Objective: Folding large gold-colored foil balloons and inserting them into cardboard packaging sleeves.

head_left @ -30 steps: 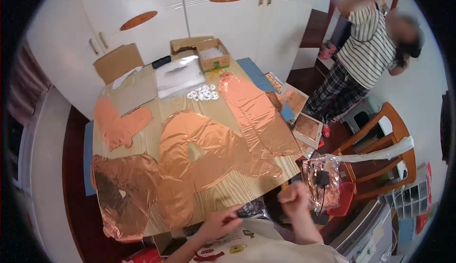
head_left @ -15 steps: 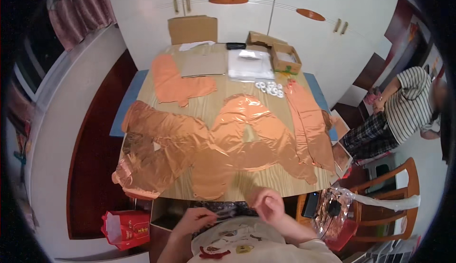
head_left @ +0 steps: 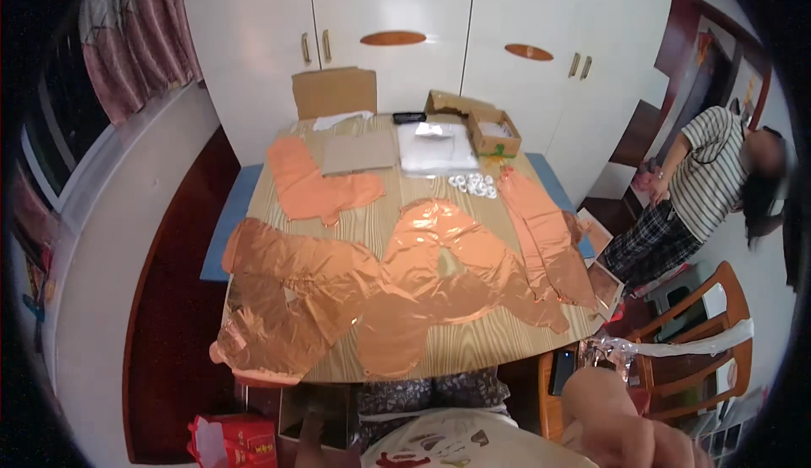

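Several flat, uninflated rose-gold foil balloons (head_left: 448, 286) are spread over the wooden table. Toward the left lies a large, crumpled shiny one (head_left: 287, 333); a matte orange one (head_left: 312, 185) is behind it, and a long folded one (head_left: 545, 240) is at the right. My right hand (head_left: 629, 430) is low at the right, off the table and near the wooden chair, its fingers smeared by motion. Of my left hand (head_left: 311, 432), only a dim, blurred part shows below the table's front edge, with its fingers unreadable. Neither hand touches a balloon.
White tape rolls (head_left: 475, 185), a stack of clear plastic bags (head_left: 438, 151) and an open carton (head_left: 495, 137) stand at the back. A chair (head_left: 701, 341) holds a phone (head_left: 562, 371) nearby. A red bag (head_left: 232, 441) sits lower left. A person (head_left: 705, 185) stands at right.
My right hand has swung right and down from the table's front edge toward the chair. My left hand has dropped lower. The view has tilted up, so the table sits lower.
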The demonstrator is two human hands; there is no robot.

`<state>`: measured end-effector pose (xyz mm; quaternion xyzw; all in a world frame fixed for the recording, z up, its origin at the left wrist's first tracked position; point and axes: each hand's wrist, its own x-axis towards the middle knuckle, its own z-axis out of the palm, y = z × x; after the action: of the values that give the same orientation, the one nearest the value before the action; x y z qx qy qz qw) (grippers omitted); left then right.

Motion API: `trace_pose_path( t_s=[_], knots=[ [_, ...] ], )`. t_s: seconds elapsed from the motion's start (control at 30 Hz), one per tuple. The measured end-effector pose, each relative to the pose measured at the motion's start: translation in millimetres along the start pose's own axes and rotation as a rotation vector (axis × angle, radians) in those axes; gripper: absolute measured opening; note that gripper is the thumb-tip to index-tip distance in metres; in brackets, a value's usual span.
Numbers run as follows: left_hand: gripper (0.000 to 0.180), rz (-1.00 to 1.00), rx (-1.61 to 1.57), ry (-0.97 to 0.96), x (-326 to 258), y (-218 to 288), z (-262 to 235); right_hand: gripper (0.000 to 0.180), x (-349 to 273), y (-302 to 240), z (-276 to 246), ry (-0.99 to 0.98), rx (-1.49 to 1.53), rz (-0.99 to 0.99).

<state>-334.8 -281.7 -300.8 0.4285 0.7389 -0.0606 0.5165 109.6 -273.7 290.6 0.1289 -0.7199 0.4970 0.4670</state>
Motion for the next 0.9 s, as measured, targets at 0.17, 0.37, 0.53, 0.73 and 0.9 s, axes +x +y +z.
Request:
trace_pose_path(
  t_s=[0.17,0.37,0.53,0.73,0.9],
  knots=[
    [0.027,-0.011,-0.03,-0.075,-26,1,-23,0.04,-8,7,-7,-0.005,-0.064,0.059],
    [0.032,0.266,-0.203,-0.406,-121,75,-53,0.043,-102,56,-37,0.077,-0.816,0.602],
    [0.033,0.729,-0.24,-0.497,-262,188,-102,0.055,-244,131,-108,-0.231,-1.507,1.008],
    [0.037,1.292,0.032,0.04,-286,305,-102,0.065,-241,160,-89,-0.234,-1.571,1.083],
    [0.059,1.327,0.595,0.364,-241,383,-76,0.063,-238,154,-93,-0.155,-1.528,1.105]
  ],
)
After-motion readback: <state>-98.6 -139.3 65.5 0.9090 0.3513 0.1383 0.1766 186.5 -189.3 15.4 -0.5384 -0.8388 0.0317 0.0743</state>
